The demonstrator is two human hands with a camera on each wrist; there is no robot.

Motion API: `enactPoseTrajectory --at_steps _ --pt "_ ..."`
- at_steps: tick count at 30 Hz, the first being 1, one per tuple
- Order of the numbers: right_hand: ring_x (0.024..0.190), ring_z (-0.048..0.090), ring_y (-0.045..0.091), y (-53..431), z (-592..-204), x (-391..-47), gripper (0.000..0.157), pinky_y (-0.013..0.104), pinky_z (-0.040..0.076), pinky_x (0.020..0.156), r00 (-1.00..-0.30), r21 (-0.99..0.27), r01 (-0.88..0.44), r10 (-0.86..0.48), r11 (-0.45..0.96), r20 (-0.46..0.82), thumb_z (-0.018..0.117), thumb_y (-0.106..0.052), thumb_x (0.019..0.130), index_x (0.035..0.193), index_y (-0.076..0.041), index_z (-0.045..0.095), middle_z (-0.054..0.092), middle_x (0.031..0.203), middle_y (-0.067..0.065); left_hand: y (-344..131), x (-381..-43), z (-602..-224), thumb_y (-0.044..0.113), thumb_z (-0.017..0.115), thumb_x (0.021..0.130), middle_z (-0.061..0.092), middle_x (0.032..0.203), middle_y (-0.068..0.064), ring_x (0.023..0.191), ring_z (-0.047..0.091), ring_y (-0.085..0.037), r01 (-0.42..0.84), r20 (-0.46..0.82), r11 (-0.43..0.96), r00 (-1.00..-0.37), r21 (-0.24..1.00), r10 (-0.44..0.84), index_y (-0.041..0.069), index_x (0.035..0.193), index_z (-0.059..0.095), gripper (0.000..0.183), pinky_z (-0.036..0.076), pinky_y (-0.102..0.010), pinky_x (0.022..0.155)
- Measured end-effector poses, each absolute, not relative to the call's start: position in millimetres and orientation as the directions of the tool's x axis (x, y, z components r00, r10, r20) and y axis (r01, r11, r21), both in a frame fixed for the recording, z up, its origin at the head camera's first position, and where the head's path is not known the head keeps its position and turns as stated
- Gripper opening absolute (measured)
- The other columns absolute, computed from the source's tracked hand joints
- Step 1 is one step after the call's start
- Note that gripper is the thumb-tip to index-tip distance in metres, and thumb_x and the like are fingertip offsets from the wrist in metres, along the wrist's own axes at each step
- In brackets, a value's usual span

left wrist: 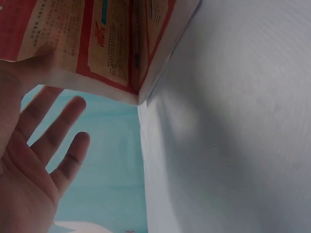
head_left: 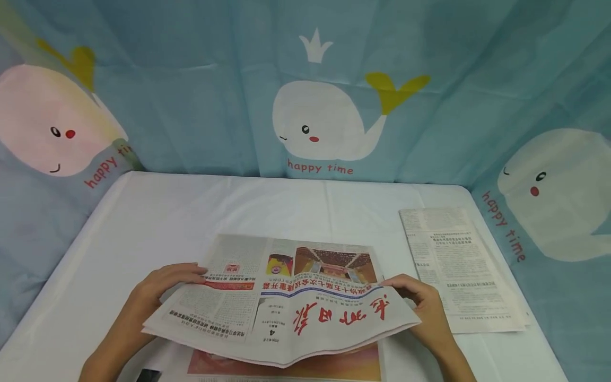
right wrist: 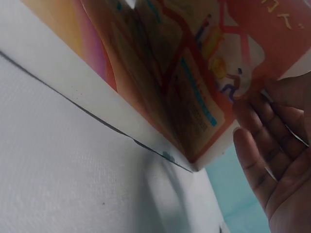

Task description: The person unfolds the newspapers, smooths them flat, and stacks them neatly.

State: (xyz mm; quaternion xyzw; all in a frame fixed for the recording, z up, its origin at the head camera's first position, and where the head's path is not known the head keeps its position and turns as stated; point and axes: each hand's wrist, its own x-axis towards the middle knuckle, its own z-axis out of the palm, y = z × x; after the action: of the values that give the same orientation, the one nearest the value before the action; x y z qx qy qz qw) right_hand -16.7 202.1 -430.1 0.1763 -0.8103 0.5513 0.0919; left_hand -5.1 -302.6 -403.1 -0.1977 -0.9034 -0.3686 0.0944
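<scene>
A newspaper (head_left: 229, 313) with large red title characters lies across the middle, its near half lifted off the table in a bowed fold. At its left edge my left hand (head_left: 159, 286) pinches the paper; the left wrist view shows the thumb on the red-bordered inner page (left wrist: 109, 43) and three fingers spread free below. My right hand (head_left: 422, 305) pinches the right edge, fingertips partly hidden by the sheet. In the right wrist view its fingers (right wrist: 265, 141) are bent beside the colourful underside (right wrist: 194, 73). Under the raised half, a page with a reddish picture (head_left: 343, 366) rests flat.
A second folded newspaper (head_left: 458, 265) lies on the right of the white-covered table (head_left: 157, 223). A small dark object (head_left: 148, 375) sits at the bottom edge near the left forearm. Blue curtains with whale prints (head_left: 324, 122) border the table at the back and sides.
</scene>
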Motion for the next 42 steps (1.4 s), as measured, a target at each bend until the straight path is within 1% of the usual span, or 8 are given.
enactPoseTrajectory --at_steps 6,11,14,17,25,31,36,42 --pt "0.091 0.068 -0.002 201.7 -429.2 -17.4 0.038 0.018 0.057 0.068 -0.92 -0.81 -0.392 -0.163 0.436 0.357 0.081 0.014 0.081 0.11 -0.011 0.081 0.076 0.104 -0.003 -297.8 -8.6 -399.5 -0.01 0.084 0.081 0.078 0.115 0.006 0.115 0.058 0.017 0.341 0.285 0.679 -0.938 0.65 0.198 0.029 0.114 0.078 0.052 0.041 0.0 0.097" --pt "0.11 0.062 -0.005 201.3 -424.7 -16.7 0.045 0.01 0.051 0.089 -0.899 -0.745 -0.428 -0.153 0.512 0.411 0.09 0.01 0.071 0.106 -0.016 0.079 0.07 0.116 0.002 -298.1 -12.8 -394.0 -0.016 0.08 0.082 0.08 0.108 0.006 0.109 0.064 0.016 0.342 0.293 0.67 -0.937 0.659 0.19 0.029 0.108 0.077 0.051 0.046 0.0 0.094" --pt "0.118 0.064 -0.006 200.1 -421.3 -17.0 0.043 0.007 0.046 0.102 -0.886 -0.732 -0.447 -0.146 0.513 0.439 0.085 0.014 0.075 0.105 -0.017 0.076 0.074 0.119 0.006 -299.9 -15.8 -389.9 -0.021 0.08 0.077 0.08 0.106 0.007 0.107 0.065 0.016 0.4 0.351 0.665 -0.911 0.631 0.216 0.025 0.109 0.077 0.056 0.046 -0.001 0.095" --pt "0.113 0.068 -0.005 199.5 -418.0 -18.6 0.041 0.008 0.049 0.101 -0.884 -0.747 -0.457 -0.15 0.483 0.443 0.079 0.018 0.081 0.107 -0.013 0.076 0.078 0.113 0.006 -300.7 -21.7 -386.0 -0.022 0.08 0.075 0.079 0.106 0.008 0.107 0.065 0.017 0.44 0.392 0.664 -0.89 0.604 0.232 0.019 0.111 0.077 0.055 0.047 -0.001 0.095" --pt "0.113 0.069 -0.01 199.6 -406.9 -37.8 0.033 0.008 0.049 0.103 -0.862 -0.704 -0.476 -0.12 0.526 0.493 0.076 0.018 0.084 0.108 -0.004 0.077 0.08 0.112 -0.008 -293.8 -38.5 -376.8 -0.006 0.079 0.09 0.073 0.117 0.019 0.106 0.064 0.017 0.36 0.349 0.684 -0.923 0.635 0.162 0.018 0.129 0.072 0.046 0.047 -0.001 0.094" --pt "0.1 0.072 -0.006 192.3 -400.5 -57.4 0.015 0.01 0.056 0.09 -0.847 -0.705 -0.496 -0.105 0.507 0.521 0.075 0.01 0.091 0.102 0.0 0.074 0.08 0.099 0.013 -289.5 -52.4 -370.5 0.003 0.075 0.097 0.07 0.112 0.024 0.093 0.066 0.008 0.299 0.298 0.646 -0.948 0.702 0.114 0.012 0.128 0.07 0.033 0.054 -0.006 0.08" --pt "0.091 0.071 -0.005 187.1 -395.9 -80.7 0.01 0.01 0.057 0.083 -0.857 -0.732 -0.465 -0.045 0.498 0.513 0.075 0.005 0.094 0.103 0.001 0.074 0.079 0.1 0.014 -285.2 -68.9 -364.8 0.008 0.074 0.099 0.067 0.108 0.027 0.086 0.064 0.001 0.25 0.272 0.618 -0.96 0.745 0.06 0.008 0.124 0.071 0.026 0.057 -0.013 0.07" --pt "0.089 0.067 -0.008 180.5 -391.2 -109.2 0.015 0.009 0.057 0.074 -0.907 -0.806 -0.337 0.061 0.486 0.416 0.075 -0.007 0.098 0.11 0.003 0.074 0.078 0.104 0.016 -279.9 -98.3 -358.5 0.021 0.071 0.103 0.069 0.111 0.016 0.092 0.061 0.0 0.195 0.215 0.605 -0.976 0.772 0.04 0.01 0.131 0.069 0.03 0.053 -0.008 0.076"
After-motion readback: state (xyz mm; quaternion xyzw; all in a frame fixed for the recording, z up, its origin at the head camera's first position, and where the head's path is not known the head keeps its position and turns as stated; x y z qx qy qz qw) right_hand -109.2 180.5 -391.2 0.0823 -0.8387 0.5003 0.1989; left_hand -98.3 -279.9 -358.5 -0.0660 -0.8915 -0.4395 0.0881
